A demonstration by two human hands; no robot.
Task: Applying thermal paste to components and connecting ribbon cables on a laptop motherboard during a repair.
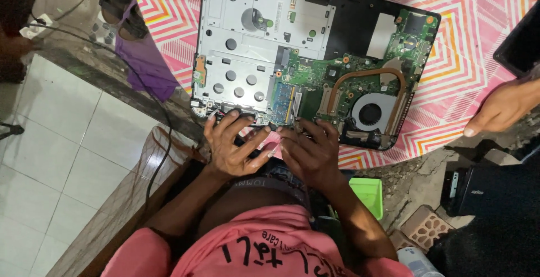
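An opened laptop base [264, 29] lies on a pink patterned cloth [467, 46], its green circuit board [337, 80], copper heat pipe [365, 74] and round fan [371, 111] exposed. My left hand [233, 147] rests with spread fingers on the near edge of the laptop, by the silver metal frame. My right hand [312, 150] presses its fingertips on the near edge beside the blue memory module [283, 101]. Neither hand holds a tool that I can see.
Another person's hand [500, 108] rests on the cloth's right edge. A green box [368, 194] sits below the table by my right arm. A black cable [140, 80] runs across the tiled floor at left. Sandals [121, 7] lie top left.
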